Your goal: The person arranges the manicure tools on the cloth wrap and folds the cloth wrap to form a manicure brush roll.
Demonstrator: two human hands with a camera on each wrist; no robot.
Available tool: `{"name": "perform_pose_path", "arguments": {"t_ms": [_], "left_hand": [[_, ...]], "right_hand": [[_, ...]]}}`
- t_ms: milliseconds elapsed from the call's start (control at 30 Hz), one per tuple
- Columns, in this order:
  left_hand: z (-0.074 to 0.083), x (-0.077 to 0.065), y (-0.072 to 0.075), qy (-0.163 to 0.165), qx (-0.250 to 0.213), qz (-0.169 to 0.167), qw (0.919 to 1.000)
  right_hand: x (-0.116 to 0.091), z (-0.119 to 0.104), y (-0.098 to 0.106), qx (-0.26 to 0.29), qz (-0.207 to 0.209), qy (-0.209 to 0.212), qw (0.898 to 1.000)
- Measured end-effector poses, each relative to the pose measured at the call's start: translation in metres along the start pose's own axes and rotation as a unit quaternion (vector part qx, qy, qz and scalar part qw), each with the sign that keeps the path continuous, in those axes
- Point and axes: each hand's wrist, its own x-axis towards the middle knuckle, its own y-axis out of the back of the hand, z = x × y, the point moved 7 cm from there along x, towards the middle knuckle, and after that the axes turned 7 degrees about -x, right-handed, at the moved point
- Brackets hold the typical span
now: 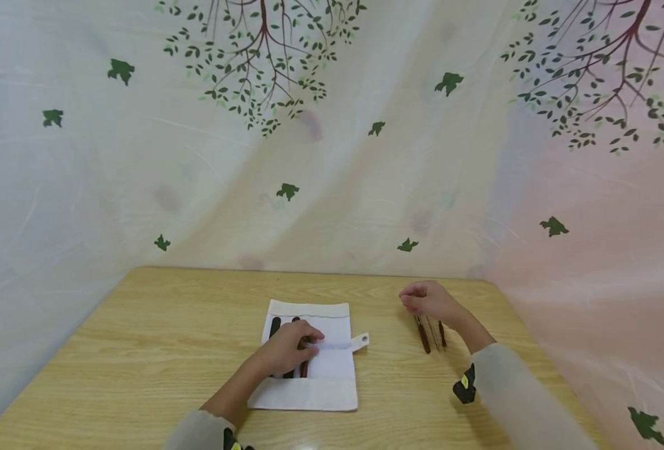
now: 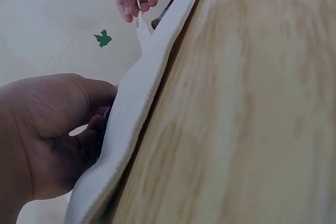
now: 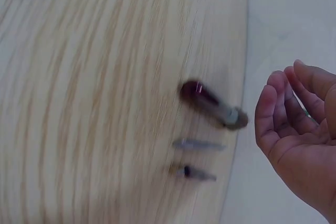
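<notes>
A white cloth tool roll (image 1: 332,394) lies spread on the table, with black-handled tools (image 1: 275,326) and a red-handled tool (image 1: 304,369) in it. Over its middle rests my left hand (image 1: 287,350), fingers bent beside the dark tools; whether they pinch one is hidden. In the left wrist view the left hand (image 2: 47,129) is partly behind the cloth's edge. My right hand (image 1: 430,299) hovers above several slim tools, fingers loosely curved, holding nothing visible. Below it lie a dark red-handled tool (image 3: 205,100), blurred and brush-like, a thin grey tool (image 3: 199,144) and a short dark tool (image 3: 197,173).
The wood-grained table (image 1: 140,356) reaches back to a pale curtain (image 1: 337,219) printed with leaves and branches. From the roll's right side sticks out a snap strap (image 1: 360,341). Both sleeves are light, with dark wrist devices (image 1: 465,385).
</notes>
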Motion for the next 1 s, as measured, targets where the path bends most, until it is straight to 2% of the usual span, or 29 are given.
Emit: {"name": "perform_pose_path", "arguments": {"t_ms": [200, 467, 700, 1000], "left_hand": [[0.004, -0.003, 0.001, -0.025, 0.032, 0.018, 0.9990], [0.008, -0.004, 0.002, -0.021, 0.031, 0.031, 0.9988], [0.009, -0.004, 0.002, -0.030, 0.029, 0.042, 0.9982], [0.008, -0.003, 0.000, -0.033, 0.032, 0.053, 0.9975]], "right_hand": [[-0.008, 0.017, 0.017, -0.036, 0.006, 0.001, 0.999], [-0.010, 0.035, 0.023, -0.099, 0.006, -0.007, 0.995], [-0.013, 0.031, 0.017, -0.161, 0.001, 0.010, 0.987], [-0.010, 0.024, 0.010, -0.173, 0.017, -0.012, 0.985]]}}
